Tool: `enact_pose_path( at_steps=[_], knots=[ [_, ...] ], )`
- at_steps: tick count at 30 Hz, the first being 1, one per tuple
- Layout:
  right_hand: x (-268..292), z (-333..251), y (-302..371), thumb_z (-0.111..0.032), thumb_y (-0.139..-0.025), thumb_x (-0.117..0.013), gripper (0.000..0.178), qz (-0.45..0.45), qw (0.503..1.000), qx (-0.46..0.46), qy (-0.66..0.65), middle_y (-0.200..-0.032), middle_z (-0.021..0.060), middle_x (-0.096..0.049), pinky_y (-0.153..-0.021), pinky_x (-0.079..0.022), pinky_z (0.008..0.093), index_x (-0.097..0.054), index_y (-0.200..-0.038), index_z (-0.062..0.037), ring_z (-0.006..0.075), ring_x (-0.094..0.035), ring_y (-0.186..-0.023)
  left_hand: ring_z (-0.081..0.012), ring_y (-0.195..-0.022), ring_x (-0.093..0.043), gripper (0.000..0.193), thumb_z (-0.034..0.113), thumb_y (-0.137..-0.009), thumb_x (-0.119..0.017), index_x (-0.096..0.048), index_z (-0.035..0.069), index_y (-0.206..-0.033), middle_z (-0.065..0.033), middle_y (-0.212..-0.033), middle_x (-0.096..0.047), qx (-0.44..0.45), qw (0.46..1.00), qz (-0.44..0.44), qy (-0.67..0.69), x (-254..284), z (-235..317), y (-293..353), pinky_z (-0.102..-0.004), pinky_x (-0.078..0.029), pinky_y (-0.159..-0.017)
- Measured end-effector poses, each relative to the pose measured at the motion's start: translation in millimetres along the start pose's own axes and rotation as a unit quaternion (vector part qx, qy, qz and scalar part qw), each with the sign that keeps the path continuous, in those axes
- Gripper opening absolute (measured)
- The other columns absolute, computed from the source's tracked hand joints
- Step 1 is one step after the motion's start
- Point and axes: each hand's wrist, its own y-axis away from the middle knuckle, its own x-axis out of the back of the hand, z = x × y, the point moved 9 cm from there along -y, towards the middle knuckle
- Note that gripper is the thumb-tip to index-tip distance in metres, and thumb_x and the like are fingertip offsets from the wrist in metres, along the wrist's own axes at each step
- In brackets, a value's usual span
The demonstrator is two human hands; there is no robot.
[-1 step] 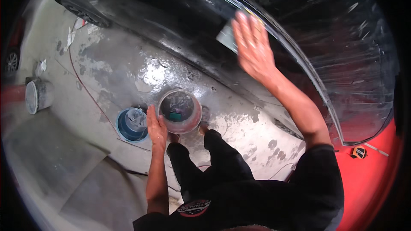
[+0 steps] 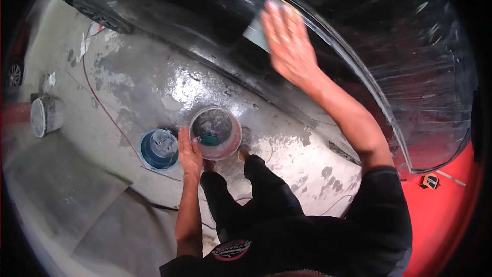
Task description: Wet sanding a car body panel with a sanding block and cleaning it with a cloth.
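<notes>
My right hand (image 2: 289, 43) is pressed flat, fingers stretched, over a pale grey sheet of sandpaper (image 2: 255, 33) on the black car panel (image 2: 205, 18). One corner of the sheet sticks out to the left of the fingers, and the rest is hidden beneath them. A yellowish edge shows by the fingertips, too small to name. My left hand (image 2: 190, 154) hangs open in the air with straight fingers, nothing in it. Below and beside it stand a grey bucket (image 2: 239, 136) with a green block (image 2: 209, 139) inside and a blue bucket (image 2: 146, 158) holding water.
A raised dark trim edge (image 2: 371, 84) curves along the car just right of my hand. A thin hose (image 2: 105, 110) crosses the wet concrete floor (image 2: 148, 82). Another pail (image 2: 46, 116) stands at the far left. A tape measure (image 2: 430, 181) lies on a red surface at right.
My right hand has slid a little left and away from me along the panel, and the sandpaper has moved with it. My left hand has barely shifted.
</notes>
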Motion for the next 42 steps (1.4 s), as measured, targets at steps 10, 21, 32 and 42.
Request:
enact_pose_path(
  at_steps=[10,21,32,42],
  knots=[
    [-9,39,130,-0.01,-0.088,-0.049,0.068,-0.073,0.997,-0.017,0.011,-0.168,0.0128,-0.032,-0.126,-0.018,0.0475,-0.043,-0.156,-0.0032,0.0322,-0.027,-0.156,-0.0427,-0.131,-0.056,0.051,0.007,-0.096,-0.06,-0.051,0.0,-0.146,-0.028,-0.141,-0.058,0.107,0.99,-0.038,0.079,27,-63,35,-0.0452,-0.043,-0.111],
    [-12,-38,-94,-0.016,-0.091,-0.051,0.06,0.087,0.994,0.058,-0.017,-0.16,0.0183,-0.042,-0.124,-0.028,0.049,-0.048,-0.147,0.0048,0.0361,-0.039,-0.148,-0.0453,-0.127,-0.058,0.046,0.008,-0.096,-0.062,-0.056,-0.002,-0.14,-0.0281,-0.137,-0.061,0.072,0.995,-0.027,0.064,34,-16,-16,-0.0464,-0.046,-0.108],
    [1,-6,-6,-0.013,-0.089,-0.052,0.065,-0.031,0.997,0.064,0.002,-0.164,0.0158,-0.037,-0.124,-0.026,0.0476,-0.044,-0.152,0.0016,0.0357,-0.034,-0.152,-0.0429,-0.116,-0.065,0.04,0.01,-0.096,-0.063,-0.061,-0.004,-0.134,-0.0268,-0.13,-0.065,0.13,0.991,-0.001,0.037,64,-95,33,-0.0461,-0.051,-0.099],
    [-1,10,42,-0.007,-0.082,-0.056,0.072,-0.076,0.995,0.042,-0.04,-0.166,0.0137,-0.035,-0.126,-0.024,0.0461,-0.045,-0.154,-0.0018,0.0322,-0.031,-0.154,-0.044,-0.118,-0.064,0.037,0.009,-0.095,-0.064,-0.064,-0.004,-0.13,-0.0269,-0.127,-0.067,0.041,0.997,0.009,0.062,73,-52,7,-0.0469,-0.05,-0.102]
  ],
)
